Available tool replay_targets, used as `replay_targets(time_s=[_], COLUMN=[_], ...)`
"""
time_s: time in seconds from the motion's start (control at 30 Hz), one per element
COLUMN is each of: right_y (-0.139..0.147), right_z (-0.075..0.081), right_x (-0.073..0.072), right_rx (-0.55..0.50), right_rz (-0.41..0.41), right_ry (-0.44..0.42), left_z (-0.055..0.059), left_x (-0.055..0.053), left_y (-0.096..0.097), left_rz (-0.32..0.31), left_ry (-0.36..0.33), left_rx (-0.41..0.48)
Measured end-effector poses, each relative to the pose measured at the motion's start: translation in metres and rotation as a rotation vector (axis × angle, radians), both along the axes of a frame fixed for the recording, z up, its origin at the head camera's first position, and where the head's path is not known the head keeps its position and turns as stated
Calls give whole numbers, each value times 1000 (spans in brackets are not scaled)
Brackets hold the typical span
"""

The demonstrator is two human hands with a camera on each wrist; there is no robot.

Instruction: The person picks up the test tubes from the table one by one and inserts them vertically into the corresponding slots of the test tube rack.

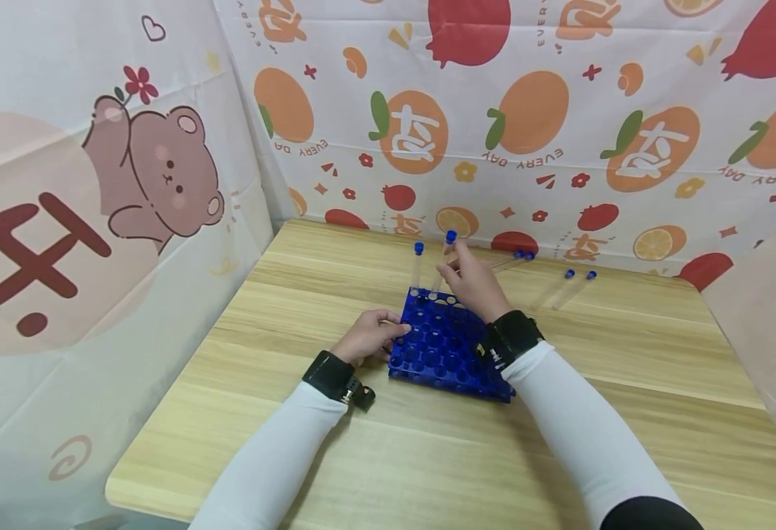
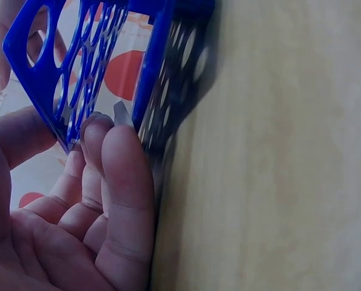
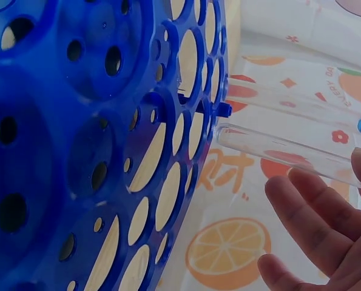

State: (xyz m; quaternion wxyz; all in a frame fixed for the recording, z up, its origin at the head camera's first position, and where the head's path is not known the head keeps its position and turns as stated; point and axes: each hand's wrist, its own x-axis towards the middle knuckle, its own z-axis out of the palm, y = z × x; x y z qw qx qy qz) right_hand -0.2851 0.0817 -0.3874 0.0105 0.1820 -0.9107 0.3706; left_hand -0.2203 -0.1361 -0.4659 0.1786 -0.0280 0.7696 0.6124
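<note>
Blue-capped and clear, the tube (image 1: 442, 263) sat pinched between the fingers (image 1: 450, 274) of our right hand (image 1: 474, 283), its lower end at a hole in the far row of the blue rack (image 1: 448, 350). From the right wrist view the glass lay along our fingertips (image 3: 313, 206), which curled loosely about it; we could not tell for certain whether its tip had already entered the hole. Our left hand (image 1: 368, 337) gripped the rack's near-left edge, fingers (image 2: 122, 182) pressed together against its side wall and steadying it on the wooden surface (image 1: 428, 456).

A second capped tube (image 1: 417, 269) stood upright in the far-left corner of the rack, just beside the one in hand. Farther out, more tubes lay flat on the surface: a pair (image 1: 517, 259) beyond our right hand and two (image 1: 570, 287) well apart to the right.

We judged the step to be seating a tube. The next move would call for bringing the tube upright over its hole, then letting it slide down straight while the left hand kept the rack from shifting.
</note>
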Motion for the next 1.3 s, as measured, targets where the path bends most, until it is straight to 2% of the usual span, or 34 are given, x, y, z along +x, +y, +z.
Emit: replay_targets(time_s=[0.27, 0.57, 0.87, 1.07, 1.3], right_y=[-5, -5, -7, -8, -9], right_z=[-2, -6, -10, -13, -15], right_x=[0, 0, 0, 1, 3], right_rx=[44, 40, 61, 64, 63], right_rz=[16, 29, 43, 50, 60], right_ry=[-10, -19, -73, -79, -72], left_z=[-3, -2, -2, 2, -1], left_x=[-2, -1, -2, -1, 0], left_y=[-1, 0, 0, 0, -1], left_rz=[6, 9, 18, 7, 15], left_ry=[-10, -5, -11, -9, -18], left_rx=[12, 7, 15, 12, 12])
